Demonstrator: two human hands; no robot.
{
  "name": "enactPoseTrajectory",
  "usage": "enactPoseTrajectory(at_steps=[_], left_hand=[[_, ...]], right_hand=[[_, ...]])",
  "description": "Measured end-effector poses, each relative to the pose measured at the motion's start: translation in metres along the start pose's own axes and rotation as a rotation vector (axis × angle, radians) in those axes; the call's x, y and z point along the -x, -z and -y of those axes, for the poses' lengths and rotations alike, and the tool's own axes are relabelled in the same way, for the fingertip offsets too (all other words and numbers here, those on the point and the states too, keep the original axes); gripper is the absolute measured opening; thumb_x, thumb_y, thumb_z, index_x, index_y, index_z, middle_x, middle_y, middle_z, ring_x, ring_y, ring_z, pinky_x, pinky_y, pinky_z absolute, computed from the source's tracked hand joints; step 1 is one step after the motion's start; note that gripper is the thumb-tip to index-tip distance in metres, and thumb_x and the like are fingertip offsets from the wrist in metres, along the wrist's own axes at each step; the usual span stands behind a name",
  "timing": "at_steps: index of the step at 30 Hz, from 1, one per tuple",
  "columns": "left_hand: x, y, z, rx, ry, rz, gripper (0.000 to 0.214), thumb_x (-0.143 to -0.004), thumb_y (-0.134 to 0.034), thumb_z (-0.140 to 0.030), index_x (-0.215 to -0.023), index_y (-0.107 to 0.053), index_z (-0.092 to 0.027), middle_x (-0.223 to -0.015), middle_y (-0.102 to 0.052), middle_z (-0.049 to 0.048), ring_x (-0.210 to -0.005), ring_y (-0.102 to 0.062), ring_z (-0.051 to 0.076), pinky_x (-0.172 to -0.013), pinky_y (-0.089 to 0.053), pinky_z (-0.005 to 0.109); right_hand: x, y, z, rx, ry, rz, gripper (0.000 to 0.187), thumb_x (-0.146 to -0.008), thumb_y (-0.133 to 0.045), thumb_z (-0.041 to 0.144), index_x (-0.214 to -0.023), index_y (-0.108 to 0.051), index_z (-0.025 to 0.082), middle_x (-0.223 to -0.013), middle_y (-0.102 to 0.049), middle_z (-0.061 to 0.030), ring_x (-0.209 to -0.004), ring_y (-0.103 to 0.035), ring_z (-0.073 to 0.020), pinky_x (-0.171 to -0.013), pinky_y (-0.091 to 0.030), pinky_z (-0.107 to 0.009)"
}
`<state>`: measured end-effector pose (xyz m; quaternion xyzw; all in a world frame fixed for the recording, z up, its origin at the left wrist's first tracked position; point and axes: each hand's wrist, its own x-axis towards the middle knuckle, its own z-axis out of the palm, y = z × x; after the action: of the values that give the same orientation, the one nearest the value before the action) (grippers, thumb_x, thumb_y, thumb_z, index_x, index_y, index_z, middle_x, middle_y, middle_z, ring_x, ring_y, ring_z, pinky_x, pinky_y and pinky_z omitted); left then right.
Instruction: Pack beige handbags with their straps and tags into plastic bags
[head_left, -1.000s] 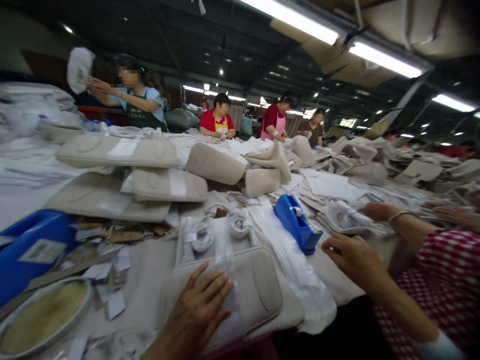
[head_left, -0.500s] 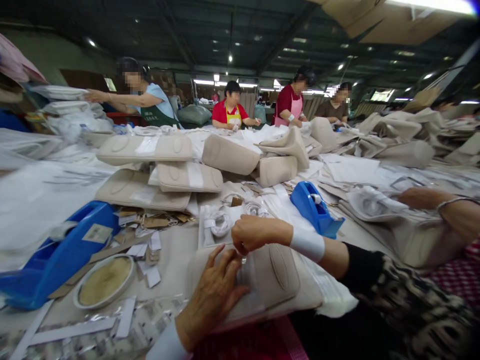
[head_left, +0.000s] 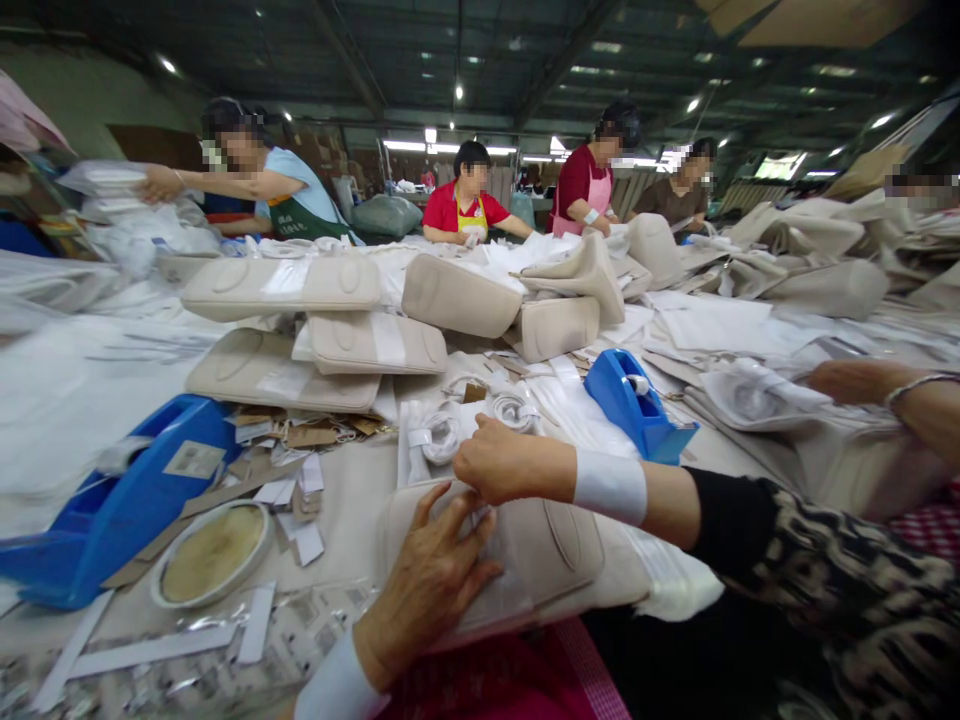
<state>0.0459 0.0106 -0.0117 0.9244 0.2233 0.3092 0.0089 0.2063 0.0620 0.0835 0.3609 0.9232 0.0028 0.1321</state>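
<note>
A beige bag (head_left: 559,550) lies in front of me, with a stitched oval handle patch and a clear strip or film across its middle. My left hand (head_left: 439,575) rests on it, fingers spread. Just above, my right hand (head_left: 499,460) is closed, its curled fingers close to the left fingertips; what they pinch is hidden. A coiled white strap (head_left: 436,437) is by the bag's far edge, and a second coil (head_left: 514,410) lies behind my right hand.
Blue tape dispensers stand left (head_left: 142,490) and right (head_left: 637,405). A round dish (head_left: 212,553) sits near paper tags (head_left: 304,490). Stacked beige bags (head_left: 375,345) rise behind. At right, another person's arm (head_left: 862,385) reaches over a bag; several co-workers stand across the table.
My right hand has shifted slightly left and up, staying closed. My left hand remains on the bag with fingers spread. Across the table, the co-worker in red has extended an arm.
</note>
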Motion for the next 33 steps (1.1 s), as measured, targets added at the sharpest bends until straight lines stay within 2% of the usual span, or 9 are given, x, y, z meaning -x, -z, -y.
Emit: enactPoseTrajectory(at_steps=[7, 10, 14, 17, 20, 22, 25, 29, 33], left_hand=[[0.003, -0.004, 0.002, 0.01, 0.018, 0.024, 0.029, -0.091, -0.06, -0.03, -0.117, -0.063, -0.018, -0.121, -0.059, 0.0135, -0.118, -0.051, 0.028, -0.107, -0.037, 0.052], [0.004, -0.005, 0.002, 0.015, 0.009, 0.024, 0.029, -0.091, -0.06, -0.03, -0.118, -0.062, -0.019, -0.121, -0.06, 0.0118, -0.117, -0.051, 0.028, -0.107, -0.035, 0.052], [0.003, -0.004, 0.001, -0.016, 0.018, 0.027, 0.031, -0.091, -0.06, -0.035, -0.118, -0.063, -0.019, -0.119, -0.064, 0.0095, -0.113, -0.049, 0.029, -0.102, -0.037, 0.052], [0.003, -0.004, 0.001, -0.017, 0.012, 0.041, 0.032, -0.092, -0.058, -0.035, -0.119, -0.061, -0.018, -0.119, -0.066, 0.0089, -0.114, -0.05, 0.029, -0.102, -0.037, 0.051], [0.003, -0.003, 0.001, -0.005, 0.0, 0.039, 0.033, -0.092, -0.059, -0.035, -0.12, -0.061, -0.018, -0.12, -0.066, 0.0079, -0.117, -0.051, 0.028, -0.103, -0.037, 0.05], [0.002, -0.003, 0.002, -0.004, -0.004, 0.048, 0.033, -0.092, -0.059, -0.035, -0.12, -0.061, -0.018, -0.119, -0.066, 0.0073, -0.116, -0.053, 0.027, -0.104, -0.037, 0.05], [0.002, -0.002, 0.002, -0.003, -0.021, 0.065, 0.034, -0.092, -0.058, -0.036, -0.121, -0.06, -0.018, -0.116, -0.067, 0.0073, -0.116, -0.054, 0.027, -0.105, -0.036, 0.051], [0.002, -0.001, 0.001, 0.0, -0.035, 0.059, 0.034, -0.091, -0.06, -0.034, -0.121, -0.059, -0.017, -0.117, -0.068, 0.007, -0.118, -0.055, 0.028, -0.106, -0.035, 0.054], [0.003, 0.0, 0.0, -0.019, -0.022, 0.054, 0.035, -0.092, -0.06, -0.036, -0.122, -0.059, -0.018, -0.12, -0.067, 0.0074, -0.118, -0.056, 0.027, -0.108, -0.034, 0.055]], right_hand=[[0.002, -0.007, 0.015, 0.068, 0.055, -0.147, 0.022, -0.091, -0.047, 0.015, -0.081, -0.066, 0.012, -0.08, -0.071, -0.0116, -0.079, -0.065, -0.0264, -0.087, -0.031, -0.05], [-0.003, -0.01, 0.013, 0.094, 0.006, -0.13, 0.018, -0.087, -0.051, 0.014, -0.075, -0.064, 0.013, -0.076, -0.07, -0.0106, -0.073, -0.065, -0.0251, -0.086, -0.029, -0.05], [-0.009, -0.013, 0.002, 0.123, 0.015, -0.17, 0.017, -0.087, -0.05, 0.012, -0.08, -0.065, 0.013, -0.074, -0.069, -0.0083, -0.07, -0.064, -0.0241, -0.085, -0.029, -0.049], [-0.013, -0.014, -0.011, 0.169, 0.126, -0.165, 0.013, -0.088, -0.056, 0.021, -0.089, -0.066, 0.013, -0.075, -0.069, -0.0069, -0.072, -0.062, -0.0234, -0.09, -0.025, -0.048], [-0.017, -0.015, -0.026, 0.188, 0.235, -0.106, 0.018, -0.085, -0.064, 0.03, -0.089, -0.066, 0.013, -0.076, -0.069, -0.0046, -0.071, -0.059, -0.0199, -0.09, -0.024, -0.041], [-0.02, -0.015, -0.036, 0.174, 0.257, -0.106, 0.02, -0.086, -0.064, 0.033, -0.088, -0.066, 0.014, -0.076, -0.068, -0.0035, -0.072, -0.057, -0.0188, -0.088, -0.024, -0.037], [-0.022, -0.017, -0.053, 0.133, 0.178, -0.176, 0.024, -0.085, -0.068, 0.038, -0.087, -0.065, 0.015, -0.078, -0.067, -0.0038, -0.084, -0.055, -0.0204, -0.088, -0.023, -0.035], [-0.021, -0.02, -0.073, 0.091, -0.043, -0.27, 0.031, -0.078, -0.077, 0.04, -0.087, -0.064, 0.014, -0.087, -0.067, -0.0071, -0.094, -0.053, -0.0235, -0.089, -0.023, -0.035], [-0.011, -0.024, -0.072, 0.061, -0.297, -0.403, 0.035, -0.078, -0.078, 0.036, -0.098, -0.061, 0.013, -0.102, -0.065, -0.0117, -0.102, -0.051, -0.0275, -0.09, -0.025, -0.04]])
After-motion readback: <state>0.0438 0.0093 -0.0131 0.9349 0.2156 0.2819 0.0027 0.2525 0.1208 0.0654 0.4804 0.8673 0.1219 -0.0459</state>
